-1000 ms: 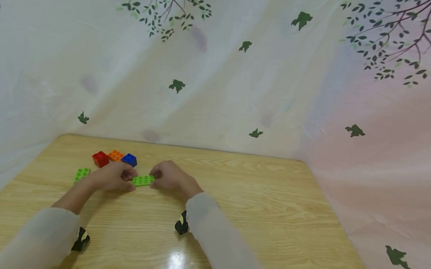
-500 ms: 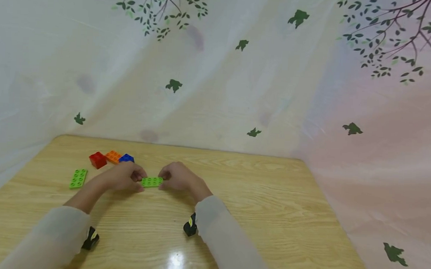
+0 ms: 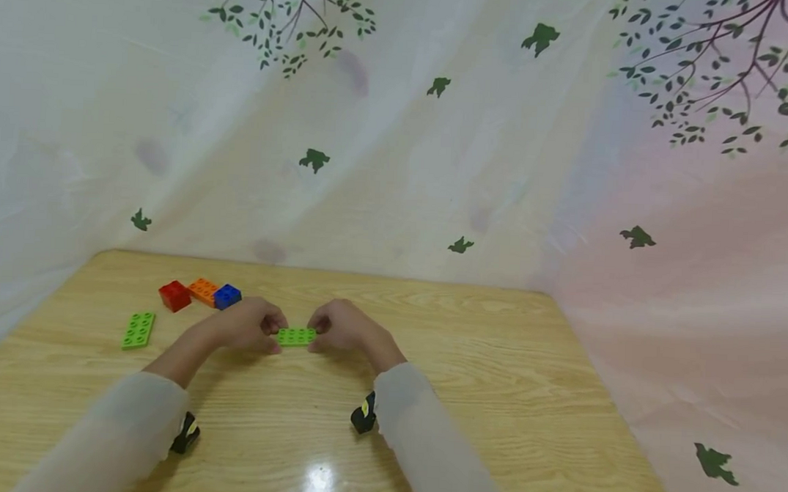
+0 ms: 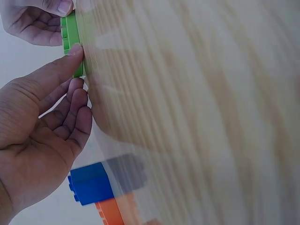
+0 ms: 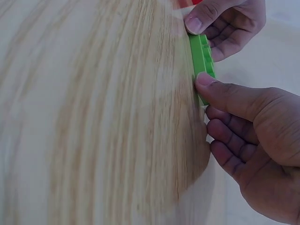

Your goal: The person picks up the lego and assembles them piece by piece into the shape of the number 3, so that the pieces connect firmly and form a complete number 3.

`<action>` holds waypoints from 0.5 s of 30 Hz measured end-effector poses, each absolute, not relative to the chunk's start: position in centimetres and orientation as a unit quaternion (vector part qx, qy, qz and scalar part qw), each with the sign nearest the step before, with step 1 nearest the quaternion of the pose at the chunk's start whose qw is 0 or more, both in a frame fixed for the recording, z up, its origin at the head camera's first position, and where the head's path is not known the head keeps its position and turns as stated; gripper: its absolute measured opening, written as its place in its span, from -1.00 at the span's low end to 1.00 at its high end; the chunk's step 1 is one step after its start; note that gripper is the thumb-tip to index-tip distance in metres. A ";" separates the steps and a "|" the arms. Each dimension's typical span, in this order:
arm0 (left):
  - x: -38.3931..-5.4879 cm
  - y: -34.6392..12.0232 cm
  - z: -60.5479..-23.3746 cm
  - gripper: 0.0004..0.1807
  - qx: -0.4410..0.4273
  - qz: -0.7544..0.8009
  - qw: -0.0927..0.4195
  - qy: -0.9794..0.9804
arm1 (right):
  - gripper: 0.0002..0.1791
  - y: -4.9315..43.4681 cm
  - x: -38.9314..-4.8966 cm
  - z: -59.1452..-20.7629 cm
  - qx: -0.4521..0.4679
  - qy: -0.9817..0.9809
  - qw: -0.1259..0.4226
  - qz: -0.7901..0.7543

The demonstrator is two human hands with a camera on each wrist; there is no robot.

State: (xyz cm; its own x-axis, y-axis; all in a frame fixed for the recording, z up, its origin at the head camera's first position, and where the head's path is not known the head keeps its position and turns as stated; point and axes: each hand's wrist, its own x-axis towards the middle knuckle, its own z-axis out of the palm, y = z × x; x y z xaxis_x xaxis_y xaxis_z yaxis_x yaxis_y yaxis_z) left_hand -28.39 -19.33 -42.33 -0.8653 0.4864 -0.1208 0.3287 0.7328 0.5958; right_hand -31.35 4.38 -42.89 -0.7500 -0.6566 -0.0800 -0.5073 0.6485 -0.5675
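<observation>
Your two hands have shifted rightward since the earlier frame, and the flat bright-green plastic brick (image 3: 297, 337) has gone with them, away from the other pieces. It is toward the back edge of the pale wooden table (image 3: 493, 397), roughly midway between the left and right edges, studs up; whether it touches the surface or rides just above cannot be told. Your left hand (image 3: 249, 324) pinches its left end between thumb and fingers, and your right hand (image 3: 346, 327) pinches its right end likewise.

You seem to be at the placing step, bringing this brick to its own spot. Your next move probably calls for settling it flat, then easing off both ends evenly so it does not skew.

Left of it, beyond your left hand, sits a blue plastic block (image 3: 227, 297), then a flat orange plastic brick (image 3: 203, 291), then a chunky red plastic block (image 3: 175, 296), all toward the back-left corner. Nearer the left edge lies a second flat green plastic brick (image 3: 139, 330). You have five pieces: two green, one blue, one orange, one red.
</observation>
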 end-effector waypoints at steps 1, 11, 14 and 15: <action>-28.4 -19.1 -42.3 -0.69 0.221 0.290 0.135 0.921 | -0.73 4.6 -31.3 -42.9 -0.321 0.898 0.141 -0.267; -28.6 -17.0 -42.2 -0.67 0.239 0.291 0.124 0.918 | -0.73 7.0 -30.9 -43.0 -0.290 0.898 0.149 -0.296; -28.7 -16.4 -42.1 -0.68 0.258 0.294 0.126 0.912 | -0.73 7.7 -30.6 -43.0 -0.281 0.898 0.152 -0.302; -28.8 -16.1 -42.1 -0.69 0.260 0.293 0.128 0.911 | -0.73 8.0 -30.6 -43.0 -0.280 0.898 0.152 -0.302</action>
State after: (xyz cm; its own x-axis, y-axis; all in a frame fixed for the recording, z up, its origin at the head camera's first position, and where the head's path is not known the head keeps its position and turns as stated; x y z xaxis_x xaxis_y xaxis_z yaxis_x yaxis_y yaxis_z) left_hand -28.77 -16.12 -42.06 -0.8316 0.5496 -0.0801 0.3995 0.6921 0.6012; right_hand -30.60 7.97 -42.99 -0.7968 -0.5952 -0.1039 -0.4114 0.6604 -0.6282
